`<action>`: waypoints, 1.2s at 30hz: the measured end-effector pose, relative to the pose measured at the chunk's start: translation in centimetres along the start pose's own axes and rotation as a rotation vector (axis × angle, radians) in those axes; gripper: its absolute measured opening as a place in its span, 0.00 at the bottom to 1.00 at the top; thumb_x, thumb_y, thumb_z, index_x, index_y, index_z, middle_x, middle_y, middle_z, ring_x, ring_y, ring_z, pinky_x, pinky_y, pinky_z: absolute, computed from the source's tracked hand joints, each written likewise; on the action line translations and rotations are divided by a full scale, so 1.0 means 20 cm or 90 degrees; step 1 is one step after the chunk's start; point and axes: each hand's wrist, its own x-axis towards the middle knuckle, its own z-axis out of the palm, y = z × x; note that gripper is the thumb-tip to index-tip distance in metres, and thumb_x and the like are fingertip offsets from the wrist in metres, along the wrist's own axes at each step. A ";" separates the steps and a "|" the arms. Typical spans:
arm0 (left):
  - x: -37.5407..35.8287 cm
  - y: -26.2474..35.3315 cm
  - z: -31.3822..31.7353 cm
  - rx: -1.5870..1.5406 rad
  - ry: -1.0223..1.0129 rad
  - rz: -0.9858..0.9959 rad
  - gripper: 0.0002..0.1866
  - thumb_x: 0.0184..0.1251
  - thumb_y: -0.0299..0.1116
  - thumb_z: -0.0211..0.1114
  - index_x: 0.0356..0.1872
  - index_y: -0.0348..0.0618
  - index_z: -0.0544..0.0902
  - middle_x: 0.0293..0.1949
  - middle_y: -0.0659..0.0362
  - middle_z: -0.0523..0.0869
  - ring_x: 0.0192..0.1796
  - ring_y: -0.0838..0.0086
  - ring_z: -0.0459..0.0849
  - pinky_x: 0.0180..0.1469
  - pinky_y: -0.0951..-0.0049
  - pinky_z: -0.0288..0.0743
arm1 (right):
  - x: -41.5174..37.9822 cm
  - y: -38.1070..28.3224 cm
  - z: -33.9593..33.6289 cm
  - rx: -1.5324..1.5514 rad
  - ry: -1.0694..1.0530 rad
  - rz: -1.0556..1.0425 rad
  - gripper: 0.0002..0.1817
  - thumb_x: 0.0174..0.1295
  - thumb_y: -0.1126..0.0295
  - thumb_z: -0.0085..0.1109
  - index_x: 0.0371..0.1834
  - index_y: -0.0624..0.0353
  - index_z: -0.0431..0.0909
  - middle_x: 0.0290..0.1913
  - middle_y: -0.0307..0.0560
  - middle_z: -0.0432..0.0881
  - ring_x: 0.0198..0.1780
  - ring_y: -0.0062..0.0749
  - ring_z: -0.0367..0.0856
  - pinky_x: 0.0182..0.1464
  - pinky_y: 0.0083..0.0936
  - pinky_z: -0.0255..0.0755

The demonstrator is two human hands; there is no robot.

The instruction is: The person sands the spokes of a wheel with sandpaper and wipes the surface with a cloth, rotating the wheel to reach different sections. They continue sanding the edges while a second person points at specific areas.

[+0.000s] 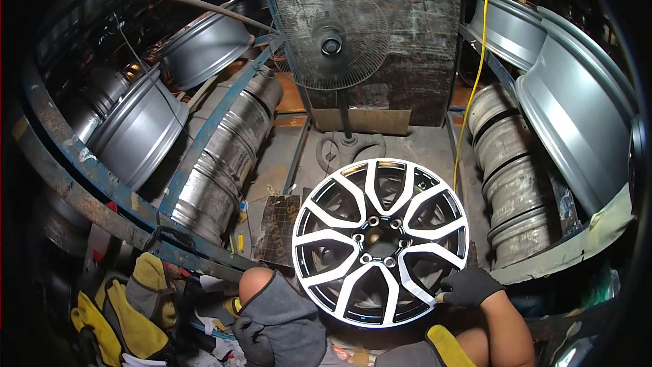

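Observation:
A black-and-silver alloy wheel [389, 299] lies face up in front of me, its split spokes bright and its lug holes around an open centre. My right hand [470, 288], in a dark glove, is at the wheel's lower right edge. Its fingers are drawn together against the end of a spoke; whatever they pinch is too small to make out. A dark-gloved shape low on the left appears to be my left hand [252, 341], beside the grey cloth [288, 316] over my leg. Its fingers are not clear.
Silver wheel rims [577, 95] rest on racks at both sides, above rows of metal cylinders [513, 183]. Behind the wheel stands a pedestal fan [331, 46]. A yellow cable [481, 47] hangs at right. Yellow-and-grey gloves [132, 312] hang lower left, by a blue metal frame [204, 143].

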 end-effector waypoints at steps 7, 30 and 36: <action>0.01 0.02 -0.01 -0.025 0.005 0.003 0.19 0.50 0.18 0.55 0.45 0.41 0.77 0.57 0.47 0.73 0.61 0.53 0.74 0.69 0.59 0.64 | -0.03 0.04 -0.07 0.177 0.000 -0.030 0.34 0.63 0.39 0.63 0.70 0.40 0.78 0.42 0.54 0.90 0.32 0.38 0.90 0.33 0.33 0.82; -0.02 -0.05 0.02 -0.027 0.048 -0.030 0.19 0.49 0.17 0.54 0.45 0.43 0.76 0.56 0.49 0.72 0.62 0.53 0.72 0.71 0.58 0.61 | -0.02 0.11 -0.07 0.158 0.060 -0.054 0.37 0.64 0.36 0.56 0.71 0.45 0.77 0.56 0.59 0.87 0.57 0.56 0.86 0.61 0.43 0.78; -0.01 -0.06 -0.03 0.020 -0.024 0.056 0.12 0.62 0.25 0.58 0.48 0.40 0.78 0.60 0.47 0.72 0.64 0.50 0.71 0.69 0.52 0.64 | -0.06 0.06 -0.13 0.191 0.032 -0.028 0.34 0.66 0.44 0.58 0.70 0.54 0.77 0.61 0.61 0.84 0.61 0.59 0.82 0.65 0.45 0.74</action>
